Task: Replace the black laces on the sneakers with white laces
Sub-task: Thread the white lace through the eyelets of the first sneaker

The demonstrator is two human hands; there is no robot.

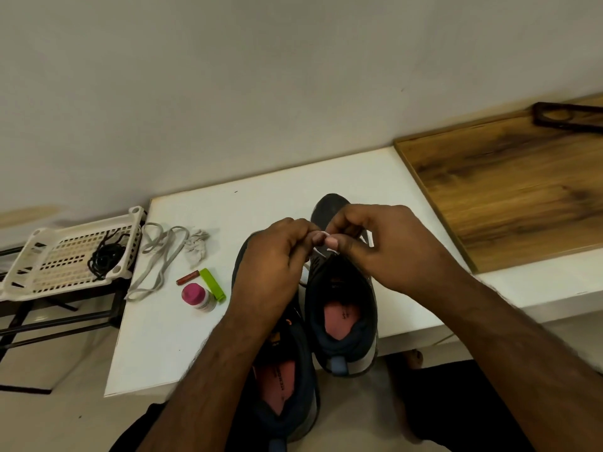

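One head cam only, so no 2nd view to overlap with. It sits above and behind the hands [326,256], looking fwd and steeply down over the forearms at a white table [182,337], close in; wide-angle, so edges bow. Top half of frame is bare wall [261,76], with a wood board [505,190] far right and a basket [49,256] far left.

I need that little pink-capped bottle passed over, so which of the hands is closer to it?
Left. The left hand is just right of the pink-capped bottle, over the sneakers; the right hand is farther right, beyond the left.
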